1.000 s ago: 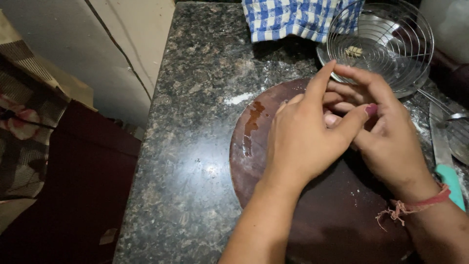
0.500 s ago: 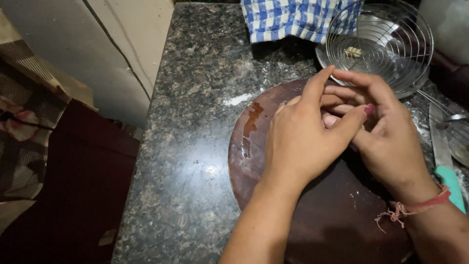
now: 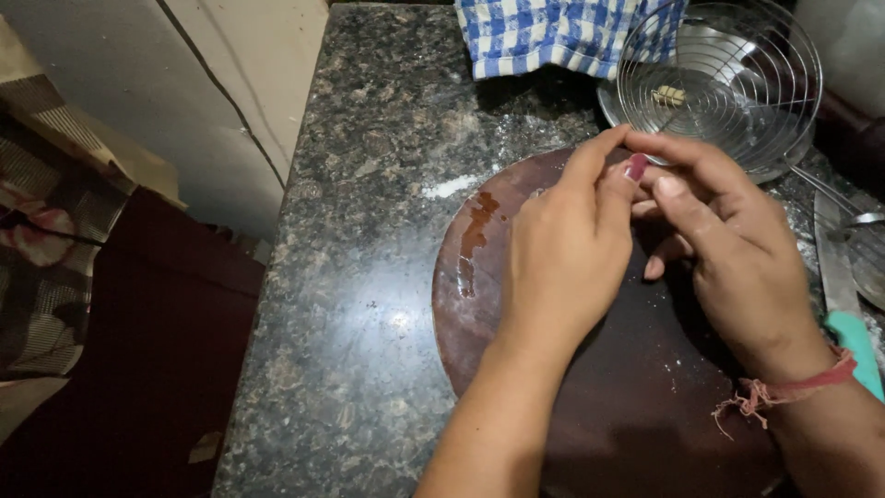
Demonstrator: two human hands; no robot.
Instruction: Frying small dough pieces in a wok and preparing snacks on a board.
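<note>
Fingers [image 3: 636,175] of both hands pinched together, grasp unclear, above round board [image 3: 479,304]; wire basket [image 3: 728,83] with one small pale bit.

I count two hands — left hand [image 3: 562,254] and right hand [image 3: 737,258] — one round brown board [image 3: 636,406], one wire basket [image 3: 728,83], one checked cloth [image 3: 553,32], one knife [image 3: 843,295].

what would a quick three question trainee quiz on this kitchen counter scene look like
1. True or false: both hands meet above the round brown board.
2. What sits in the wire basket? A) a small pale piece B) a spoon C) an egg
3. Which wrist wears the red thread?

Key: 1 true; 2 A, the small pale piece; 3 the right.
</note>
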